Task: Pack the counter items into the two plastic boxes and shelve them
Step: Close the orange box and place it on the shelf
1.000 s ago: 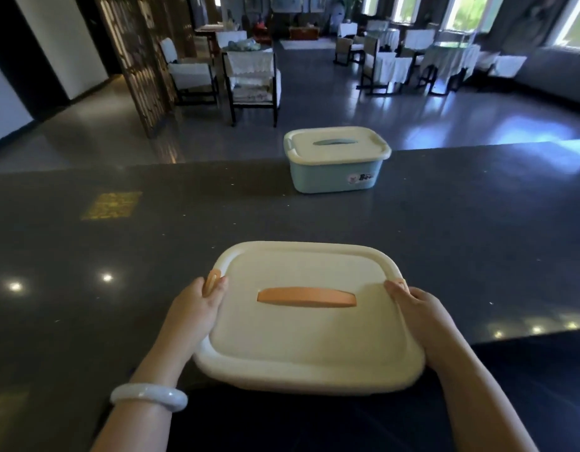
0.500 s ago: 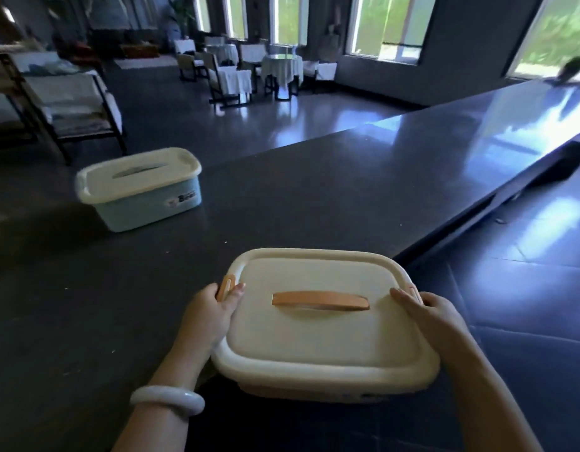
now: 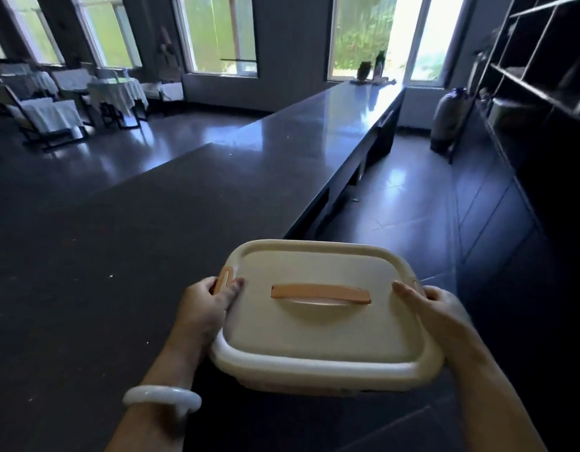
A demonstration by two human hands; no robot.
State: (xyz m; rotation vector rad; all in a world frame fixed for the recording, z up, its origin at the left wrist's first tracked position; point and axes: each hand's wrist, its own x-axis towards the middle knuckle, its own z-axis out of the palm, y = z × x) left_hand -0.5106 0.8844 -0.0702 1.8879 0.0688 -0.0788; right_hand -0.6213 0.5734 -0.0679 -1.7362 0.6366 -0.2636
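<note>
I hold a cream plastic box with a closed lid and an orange handle, lifted off the dark counter and hanging past its near right edge. My left hand grips the box's left side at the orange clip, thumb on the lid. My right hand grips the right side the same way. A dark shelf unit with open compartments stands at the far right. The blue box is out of view.
The long counter runs away toward bright windows, with a jar and a bottle at its far end. A tiled aisle lies between counter and shelves, with a large water jug on the floor. Covered chairs and tables stand far left.
My view has swung to the right; the blue box on the counter has left the frame and the shelf unit has come in. Both hands keep their grip on the cream box, now past the counter's edge.
</note>
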